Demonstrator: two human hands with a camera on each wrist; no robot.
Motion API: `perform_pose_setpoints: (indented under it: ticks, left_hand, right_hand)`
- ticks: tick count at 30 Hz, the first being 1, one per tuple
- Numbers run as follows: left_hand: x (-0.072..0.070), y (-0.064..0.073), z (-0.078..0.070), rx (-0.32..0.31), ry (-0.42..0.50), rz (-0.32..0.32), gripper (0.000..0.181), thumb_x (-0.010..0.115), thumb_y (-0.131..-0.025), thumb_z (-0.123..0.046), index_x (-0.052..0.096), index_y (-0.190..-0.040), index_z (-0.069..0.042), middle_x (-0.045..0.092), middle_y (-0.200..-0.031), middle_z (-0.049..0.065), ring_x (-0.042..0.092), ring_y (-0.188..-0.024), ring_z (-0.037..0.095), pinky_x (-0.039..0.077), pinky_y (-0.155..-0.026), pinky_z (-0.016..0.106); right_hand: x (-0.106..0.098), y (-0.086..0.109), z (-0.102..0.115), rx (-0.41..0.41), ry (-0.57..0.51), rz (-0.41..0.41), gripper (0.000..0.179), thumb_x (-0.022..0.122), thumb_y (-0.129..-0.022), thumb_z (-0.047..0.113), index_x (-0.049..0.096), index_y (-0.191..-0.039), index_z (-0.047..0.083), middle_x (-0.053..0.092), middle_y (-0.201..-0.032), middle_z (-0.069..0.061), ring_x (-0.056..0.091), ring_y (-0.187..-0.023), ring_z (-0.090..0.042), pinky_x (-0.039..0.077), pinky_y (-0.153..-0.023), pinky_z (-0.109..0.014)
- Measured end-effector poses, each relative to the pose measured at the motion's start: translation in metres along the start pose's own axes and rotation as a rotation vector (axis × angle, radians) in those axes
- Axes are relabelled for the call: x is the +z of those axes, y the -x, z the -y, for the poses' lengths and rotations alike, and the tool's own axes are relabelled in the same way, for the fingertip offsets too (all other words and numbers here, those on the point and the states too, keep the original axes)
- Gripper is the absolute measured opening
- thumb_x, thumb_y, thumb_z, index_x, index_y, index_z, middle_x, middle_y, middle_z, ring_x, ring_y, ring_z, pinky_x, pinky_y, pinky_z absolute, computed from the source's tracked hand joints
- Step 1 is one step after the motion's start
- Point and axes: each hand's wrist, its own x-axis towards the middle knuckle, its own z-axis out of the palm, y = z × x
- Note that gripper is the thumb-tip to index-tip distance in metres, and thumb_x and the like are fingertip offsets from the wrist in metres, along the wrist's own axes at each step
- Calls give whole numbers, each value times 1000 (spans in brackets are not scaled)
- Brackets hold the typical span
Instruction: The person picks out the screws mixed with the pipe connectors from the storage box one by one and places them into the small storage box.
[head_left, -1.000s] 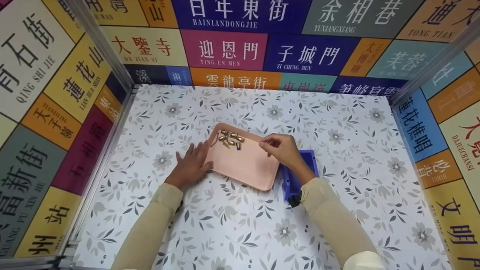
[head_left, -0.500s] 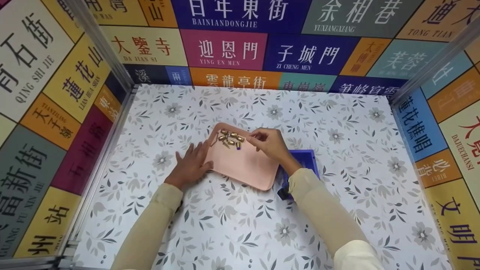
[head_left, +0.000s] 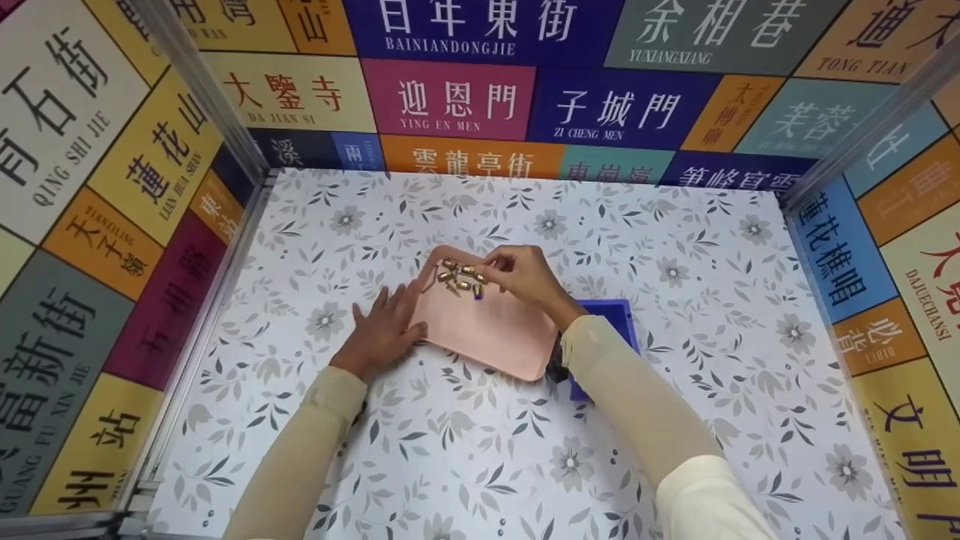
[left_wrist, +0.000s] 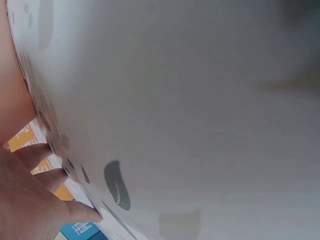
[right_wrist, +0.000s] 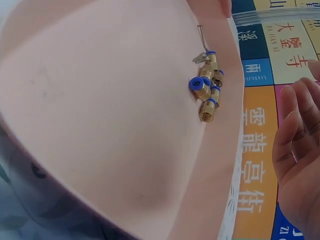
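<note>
A pink tray [head_left: 487,330] lies tilted on the table, with several brass push-in fittings [head_left: 465,277] with blue collars grouped in its far left corner. Beside the fittings in the right wrist view are a thin screw [right_wrist: 202,39] and a small silvery piece [right_wrist: 201,58]. My left hand [head_left: 379,330] rests at the tray's left edge, fingers spread and straight; the left wrist view shows its fingers [left_wrist: 50,177] against the tabletop. Over the tray's far side, my right hand [head_left: 521,274] has thumb and forefinger right at the fittings. In the right wrist view its fingers are loosely bent, nothing visible between them.
A blue plastic bin [head_left: 615,319] stands just right of the tray, partly hidden under the right forearm. The floral tabletop [head_left: 450,465] is bounded by printed sign panels [head_left: 457,97] at the back and both sides, with metal frame posts [head_left: 217,90] at the corners.
My right hand has moved left and slightly away from me, from the tray's right edge to the fittings. More of the blue bin shows at its upper part. The left hand stays put.
</note>
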Motion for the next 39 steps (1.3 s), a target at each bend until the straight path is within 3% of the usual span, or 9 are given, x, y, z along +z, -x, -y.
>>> perform_pose_setpoints:
  ticks: [5,18,26,39]
  left_hand:
    - [0,0,0,4,-7,-4,76,34,-105,-60,-1,-166,-32,17,-172,11,8,-159,41,1,-113,82]
    - [-2,-1,-1,-7,-4,-3,77,36,-104,-60,-1,-166,-34,16,-172,11,7,-159,41,-1,-114,81]
    - [2,-2,0,-20,-19,9,77,35,-104,-62,-2,-165,-34,18,-172,9,9,-159,41,2,-112,83]
    - [2,-4,2,-10,-3,8,77,35,-104,-63,-3,-165,-36,17,-172,10,8,-159,42,2,-112,83]
  right_hand:
    - [2,-11,0,2,30,30,12,76,-93,23,80,-96,12,72,-73,-4,64,-56,-19,48,-49,-25]
    - [26,-22,-11,-5,27,42,12,77,-93,24,81,-97,13,70,-73,-2,59,-58,-13,47,-52,-25]
    - [39,-30,-22,-30,104,49,13,79,-90,21,81,-92,9,70,-70,-3,58,-58,-8,45,-55,-22]
    - [54,-33,-32,63,32,98,9,77,-92,19,80,-90,11,73,-72,-5,60,-51,-10,50,-49,-25]
